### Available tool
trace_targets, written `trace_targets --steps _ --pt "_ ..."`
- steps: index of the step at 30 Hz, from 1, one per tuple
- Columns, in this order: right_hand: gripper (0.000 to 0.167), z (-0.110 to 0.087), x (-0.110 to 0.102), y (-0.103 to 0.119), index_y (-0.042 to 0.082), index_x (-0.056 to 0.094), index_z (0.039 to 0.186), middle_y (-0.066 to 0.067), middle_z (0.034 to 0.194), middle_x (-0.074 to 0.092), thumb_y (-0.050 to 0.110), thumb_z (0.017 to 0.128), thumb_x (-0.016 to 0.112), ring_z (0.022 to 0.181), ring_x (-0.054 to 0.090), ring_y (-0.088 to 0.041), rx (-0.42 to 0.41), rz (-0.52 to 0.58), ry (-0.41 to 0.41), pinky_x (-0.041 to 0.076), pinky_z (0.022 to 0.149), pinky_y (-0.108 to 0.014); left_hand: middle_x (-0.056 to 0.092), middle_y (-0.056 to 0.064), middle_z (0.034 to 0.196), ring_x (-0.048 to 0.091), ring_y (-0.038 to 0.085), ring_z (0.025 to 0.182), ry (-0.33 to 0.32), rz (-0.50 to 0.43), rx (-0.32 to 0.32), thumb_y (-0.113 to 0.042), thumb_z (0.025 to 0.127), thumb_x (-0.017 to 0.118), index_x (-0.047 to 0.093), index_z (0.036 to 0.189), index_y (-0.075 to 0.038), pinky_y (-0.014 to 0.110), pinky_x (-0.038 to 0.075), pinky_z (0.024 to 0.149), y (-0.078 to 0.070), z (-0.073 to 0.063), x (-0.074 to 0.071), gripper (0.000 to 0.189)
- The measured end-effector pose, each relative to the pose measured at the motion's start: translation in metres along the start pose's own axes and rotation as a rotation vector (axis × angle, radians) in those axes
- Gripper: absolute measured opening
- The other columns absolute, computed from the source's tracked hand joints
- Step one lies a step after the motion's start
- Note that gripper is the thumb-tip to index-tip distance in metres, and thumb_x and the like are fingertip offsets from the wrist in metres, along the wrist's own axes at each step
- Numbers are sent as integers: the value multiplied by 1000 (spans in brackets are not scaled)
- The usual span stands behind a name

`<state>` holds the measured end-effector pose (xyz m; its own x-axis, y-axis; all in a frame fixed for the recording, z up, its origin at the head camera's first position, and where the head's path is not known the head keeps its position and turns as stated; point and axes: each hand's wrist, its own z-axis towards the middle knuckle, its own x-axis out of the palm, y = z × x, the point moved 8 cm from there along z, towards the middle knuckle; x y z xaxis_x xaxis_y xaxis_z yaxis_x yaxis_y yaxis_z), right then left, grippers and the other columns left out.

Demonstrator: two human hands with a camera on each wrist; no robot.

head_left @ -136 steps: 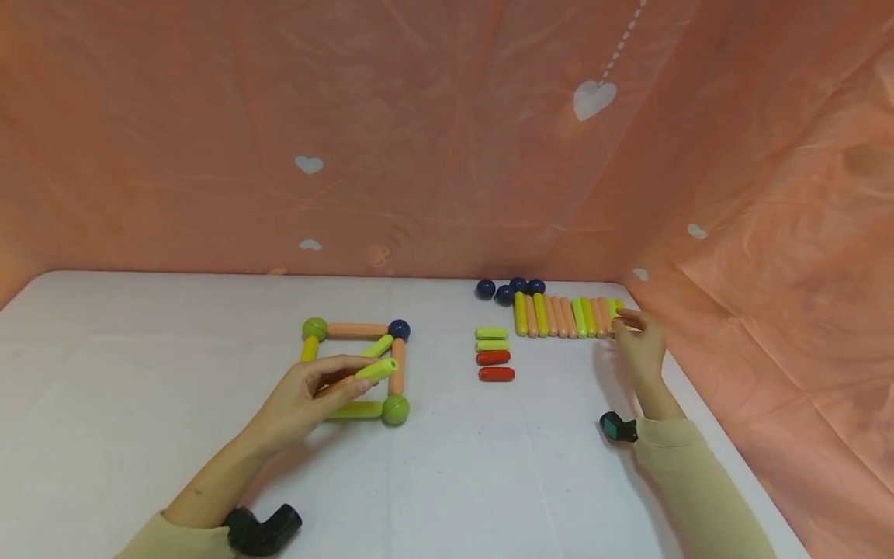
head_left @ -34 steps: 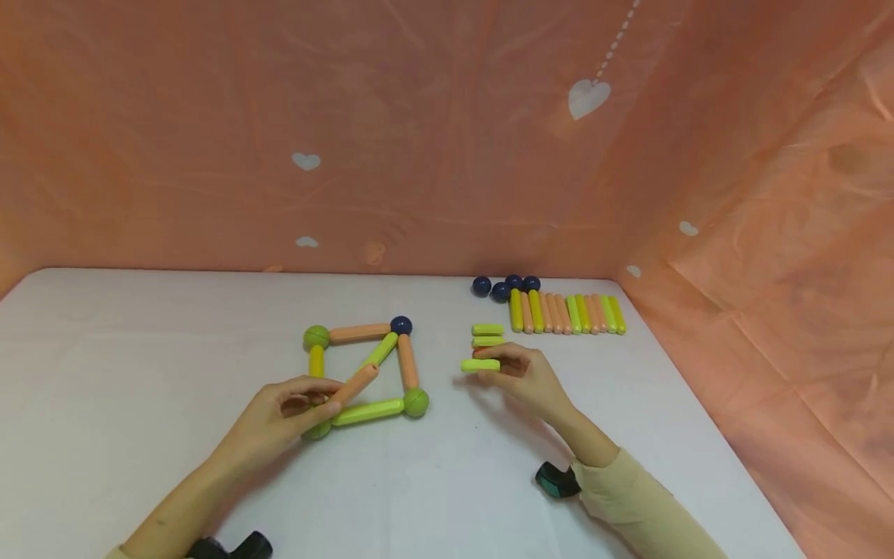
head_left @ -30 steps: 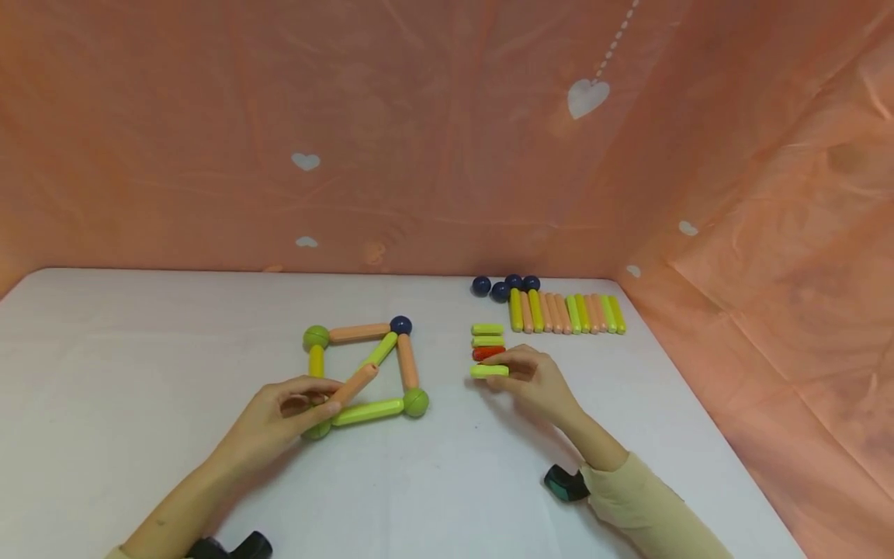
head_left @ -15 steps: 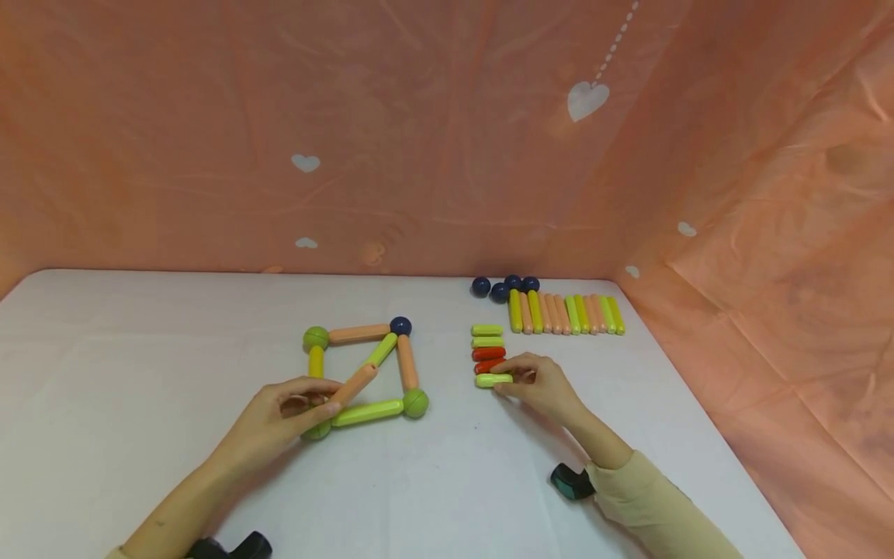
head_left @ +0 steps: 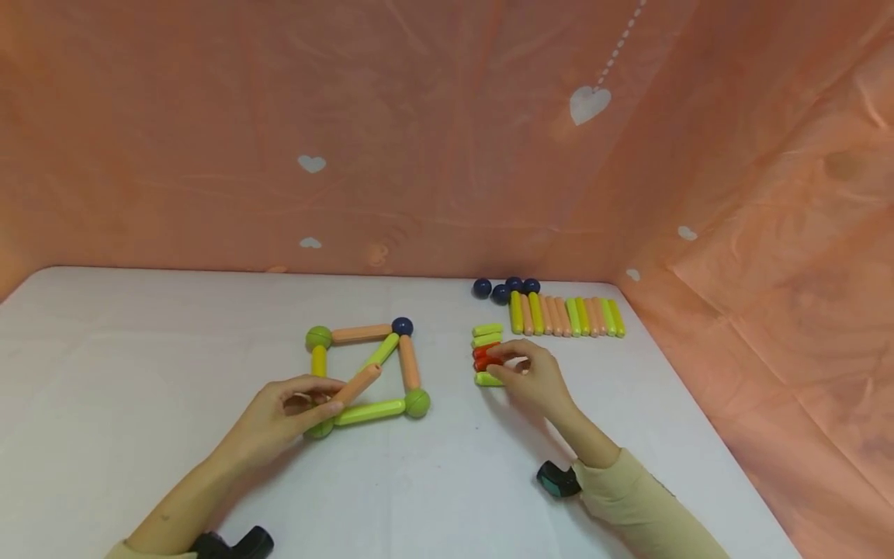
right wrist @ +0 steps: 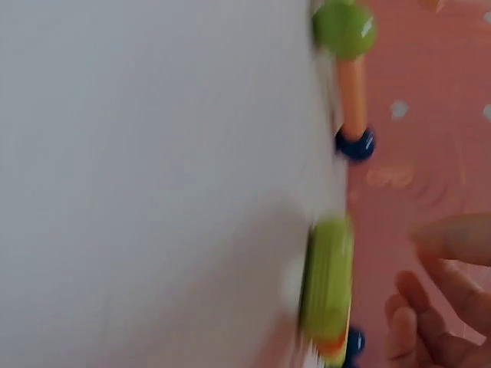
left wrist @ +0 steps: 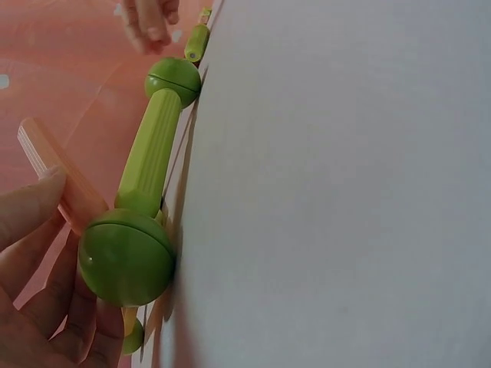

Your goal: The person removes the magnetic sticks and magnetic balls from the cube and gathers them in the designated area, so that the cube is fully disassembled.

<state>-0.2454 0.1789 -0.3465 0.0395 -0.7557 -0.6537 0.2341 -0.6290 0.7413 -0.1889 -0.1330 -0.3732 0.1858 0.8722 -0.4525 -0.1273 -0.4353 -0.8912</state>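
Observation:
My left hand [head_left: 282, 419] pinches a peach magnetic stick [head_left: 359, 384], held tilted above the near-left corner of a square frame. That frame has green balls [head_left: 417, 403] at three corners and a navy ball [head_left: 402, 326] at the fourth, joined by sticks, with a light green stick [head_left: 381, 352] running diagonally inward. Some of the near-left ball [left wrist: 126, 258] is hidden by my hand in the head view. My right hand [head_left: 534, 380] hovers by a short column of sticks, nothing between its fingers; partly behind its fingertips are red sticks [head_left: 483, 363] and a short green stick [head_left: 487, 379].
Behind the column stands a row of yellow, peach and green sticks [head_left: 567, 317] lying side by side. Several navy balls [head_left: 482, 288] sit at its left end. An orange cloth [head_left: 447, 155] with hearts rises at the back and right edges of the white table [head_left: 174, 341].
My right hand has brought a short green stick to the column's near end, set it down and let go. Earlier my left hand held a green stick too; now only the peach one shows.

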Motion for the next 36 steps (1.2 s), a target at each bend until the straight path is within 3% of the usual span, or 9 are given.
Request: trace_targets --steps 6,14,22,28,32,36 --pt "26 2 29 26 -3 67 108 -21 107 68 7 84 72 90 62 -16 -19 252 60 50 77 -20 67 5 97 60 8 85 5 -25 41 -21 90 68 67 116 -3 22 51 73 0 -1 -2 31" --pt "34 3 65 66 -4 61 118 -20 116 64 8 87 69 104 60 -31 -159 330 257 51 79 -22 67 6 100 58 12 84 20 -33 12 -22 90 68 67 117 -4 22 51 70 1 1 0 33" --pt "33 7 91 85 -1 63 119 -20 114 66 9 88 68 96 61 -13 -201 414 349 51 82 -24 67 5 97 58 11 84 18 -24 27 -22 89 69 68 116 -4 22 51 72 -3 2 -1 32" --pt "30 6 98 92 1 65 117 -16 109 67 12 90 67 96 60 -12 -204 446 366 52 84 -26 68 5 103 59 13 87 27 -15 43 -24 89 69 69 115 -7 22 51 73 -4 2 0 31" --pt "28 6 101 95 0 66 115 -17 106 66 9 89 68 94 60 -10 -203 449 374 52 82 -23 68 0 101 60 14 91 -5 54 68 -27 86 73 71 112 -12 25 52 77 -8 0 -2 30" --pt "26 6 104 98 -4 64 113 -20 107 65 4 88 67 92 62 -9 -214 468 393 54 80 -22 66 -5 99 60 14 94 -76 177 105 -21 76 81 72 105 -16 27 52 83 -12 -5 -8 31"
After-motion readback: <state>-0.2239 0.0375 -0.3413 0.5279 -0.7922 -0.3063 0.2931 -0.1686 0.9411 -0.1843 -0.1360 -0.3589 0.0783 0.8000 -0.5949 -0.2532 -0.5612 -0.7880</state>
